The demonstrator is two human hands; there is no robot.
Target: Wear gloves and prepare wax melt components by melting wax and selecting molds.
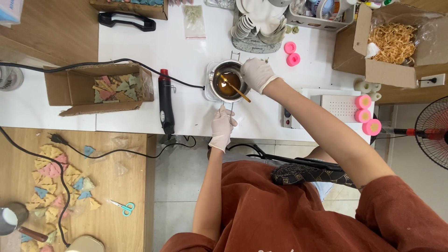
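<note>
Here, a small round steel pot of amber liquid sits on a white table, just above the frame's centre. The white-gloved left hand, at the pot's six o'clock, is closed around its thin wire handle. The white-gloved right hand, at the pot's two o'clock, grips a slim wooden stick dipped in the liquid. A black-and-red heat gun lies at nine o'clock; two pink round moulds lie at one o'clock.
</note>
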